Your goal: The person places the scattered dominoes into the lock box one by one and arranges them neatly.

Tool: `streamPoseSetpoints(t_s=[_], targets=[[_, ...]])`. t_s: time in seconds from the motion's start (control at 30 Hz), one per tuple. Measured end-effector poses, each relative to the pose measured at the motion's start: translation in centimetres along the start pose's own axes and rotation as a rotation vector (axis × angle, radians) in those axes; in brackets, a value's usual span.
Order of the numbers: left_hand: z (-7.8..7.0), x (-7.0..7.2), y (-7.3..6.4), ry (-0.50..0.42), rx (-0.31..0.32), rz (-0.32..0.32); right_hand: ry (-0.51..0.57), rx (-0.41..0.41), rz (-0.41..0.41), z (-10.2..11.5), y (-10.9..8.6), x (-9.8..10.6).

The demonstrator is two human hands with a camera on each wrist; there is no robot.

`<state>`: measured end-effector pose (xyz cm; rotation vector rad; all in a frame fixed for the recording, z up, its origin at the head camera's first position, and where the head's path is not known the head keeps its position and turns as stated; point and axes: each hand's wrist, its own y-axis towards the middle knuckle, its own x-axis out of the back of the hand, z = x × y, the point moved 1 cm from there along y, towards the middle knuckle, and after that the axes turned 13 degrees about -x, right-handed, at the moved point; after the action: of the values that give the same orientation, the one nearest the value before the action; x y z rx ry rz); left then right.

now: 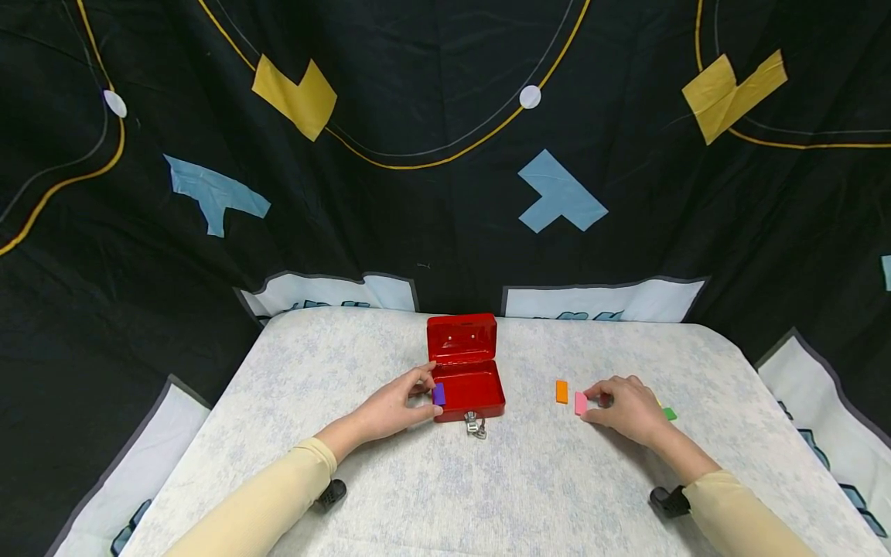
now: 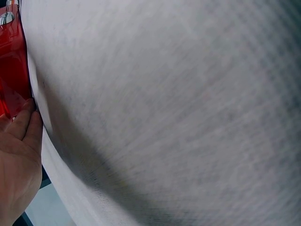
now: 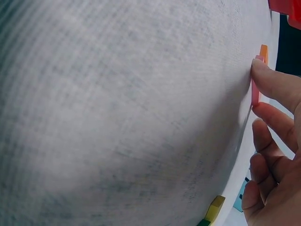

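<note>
1. Black fabric (image 1: 431, 216) backs the pale patterned tabletop (image 1: 487, 480).
2. Left hand (image 1: 397, 404), fingers relaxed, touches the red metal box (image 1: 475, 388), probably steadying it.
3. Right hand (image 1: 629, 411) pinches the rectangular pink block (image 1: 581, 403) by its ends, likely for control, right of the box.

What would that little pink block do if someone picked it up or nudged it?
The pink block looks stiff, since its edges are straight. It is probably light, being small and thin. Its flat, rectangular shape suggests it would slide across the tablecloth rather than roll.
</note>
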<state>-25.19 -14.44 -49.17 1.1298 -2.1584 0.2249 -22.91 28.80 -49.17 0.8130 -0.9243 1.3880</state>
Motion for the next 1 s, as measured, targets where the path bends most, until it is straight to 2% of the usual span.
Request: streamPoseSetpoints(t_s=[0.23,0.5,0.73,1.0], targets=[[-0.1,0.1,0.0,0.006,0.001,0.001,-0.005,0.016,0.000,0.1,0.1,0.1],[-0.1,0.0,0.1,0.004,0.003,0.002,-0.001,0.015,-0.026,0.7,0.2,1.4],[0.1,0.0,0.0,0.011,-0.002,0.001,0.001,0.053,-0.068,1.9,0.6,2.0],[0.0,0.0,0.0,0.015,0.007,0.002,0.011,0.103,-0.080,4.1,1.2,2.0]])
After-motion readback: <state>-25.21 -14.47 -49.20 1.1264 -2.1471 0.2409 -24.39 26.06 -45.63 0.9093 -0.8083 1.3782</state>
